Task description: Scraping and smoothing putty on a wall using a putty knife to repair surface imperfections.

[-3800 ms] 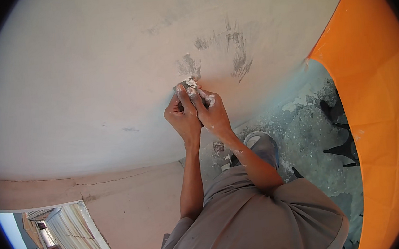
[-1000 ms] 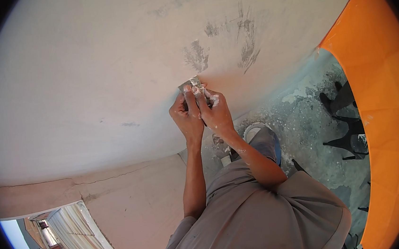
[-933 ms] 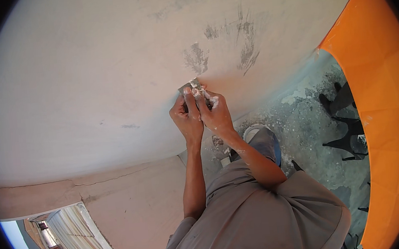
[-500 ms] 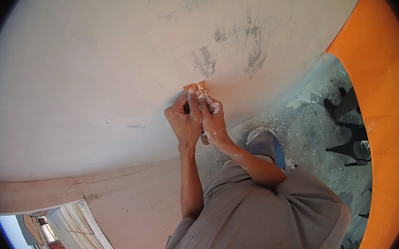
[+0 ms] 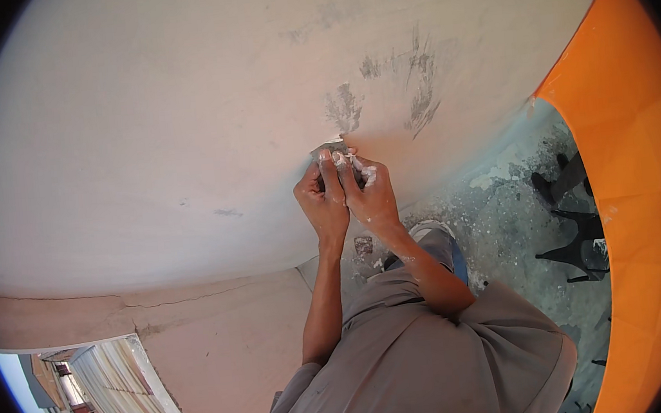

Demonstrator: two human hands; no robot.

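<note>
Both hands are closed together on a putty knife at the middle of the view. Its thin metal blade (image 5: 330, 147) pokes out past my fingertips, and its far edge lies at the pale wall (image 5: 143, 136). My left hand (image 5: 321, 204) pinches the knife from the left. Beside it, my right hand (image 5: 374, 201) grips from the right, with white paste smeared over its fingers. The handle is hidden behind the hands. Just beyond the blade the wall carries a dark grey patch (image 5: 344, 108), and another streaky grey patch (image 5: 421, 92) lies further right.
An orange sheet (image 5: 648, 202) hangs along the right side. The floor (image 5: 496, 215) below is spattered white. A black chair (image 5: 577, 244) and a person's dark shoe (image 5: 543, 187) are near the sheet. At lower left, a window opening (image 5: 130, 389) shows a pale curtain.
Both hands and the putty knife sit slightly further right and lower in view. The blade looked orange before and is grey now. The handle end that showed below the hands is hidden.
</note>
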